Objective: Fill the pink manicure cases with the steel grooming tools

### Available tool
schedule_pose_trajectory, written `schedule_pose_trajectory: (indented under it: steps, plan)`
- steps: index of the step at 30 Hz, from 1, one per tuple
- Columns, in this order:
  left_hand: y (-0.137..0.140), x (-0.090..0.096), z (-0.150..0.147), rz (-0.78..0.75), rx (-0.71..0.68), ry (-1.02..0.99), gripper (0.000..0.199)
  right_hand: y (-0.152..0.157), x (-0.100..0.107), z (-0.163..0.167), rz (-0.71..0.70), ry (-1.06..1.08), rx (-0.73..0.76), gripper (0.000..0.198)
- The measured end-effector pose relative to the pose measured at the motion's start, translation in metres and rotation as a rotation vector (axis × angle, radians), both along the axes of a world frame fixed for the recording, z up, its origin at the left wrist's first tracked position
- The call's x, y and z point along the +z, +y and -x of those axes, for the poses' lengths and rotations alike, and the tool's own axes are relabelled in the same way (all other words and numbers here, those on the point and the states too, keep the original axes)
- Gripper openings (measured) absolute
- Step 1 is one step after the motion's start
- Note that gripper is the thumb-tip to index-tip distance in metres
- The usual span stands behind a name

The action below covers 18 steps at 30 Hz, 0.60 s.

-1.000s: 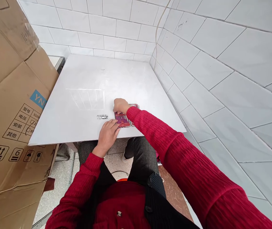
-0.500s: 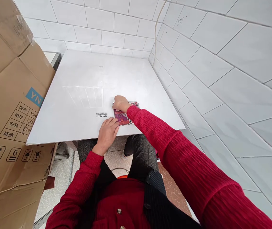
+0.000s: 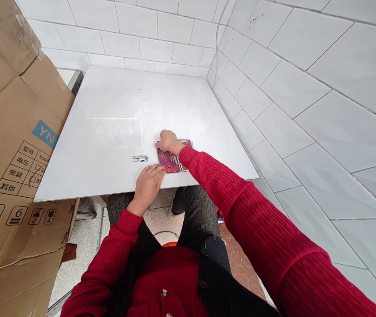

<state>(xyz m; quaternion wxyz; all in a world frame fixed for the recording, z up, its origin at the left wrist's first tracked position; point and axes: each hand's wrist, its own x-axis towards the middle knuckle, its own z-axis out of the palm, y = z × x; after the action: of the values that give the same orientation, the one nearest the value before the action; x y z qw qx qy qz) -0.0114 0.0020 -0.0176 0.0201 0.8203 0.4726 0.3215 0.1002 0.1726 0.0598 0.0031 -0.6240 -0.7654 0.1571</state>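
A manicure set case (image 3: 169, 163) lies opened on the white table, its purple-red inside lined with several slim metal tools under red straps. My left hand (image 3: 147, 184) rests at the case's near left corner, fingers stretched out and touching its edge. Over the far end of the case, my right hand (image 3: 169, 141) is closed with its fingers curled together. Whatever is between those fingers is hidden, and the wrist covers part of the case. Silver nail clippers (image 3: 140, 158) lie on the table just left of the case.
A tall cardboard box (image 3: 26, 145) stands along the left side of the white table (image 3: 108, 97). Tiled walls (image 3: 293, 114) border the table at the back and right. A thin cable (image 3: 217, 48) runs down the corner.
The right hand has shifted very slightly up and right, showing a bit more of the tools in the case. The left hand stays at the case's corner.
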Motion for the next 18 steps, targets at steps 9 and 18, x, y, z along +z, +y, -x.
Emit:
schedule_pose_trajectory:
  steps: [9,18]
  plan:
    - [0.001,-0.001,0.0,0.015,0.008,0.004,0.033,0.001,0.008,-0.003,0.047,0.038,-0.038,0.019]
    - [0.0,-0.002,-0.001,-0.032,0.02,0.019,0.032,0.014,0.026,0.01,0.021,0.123,-0.014,0.022]
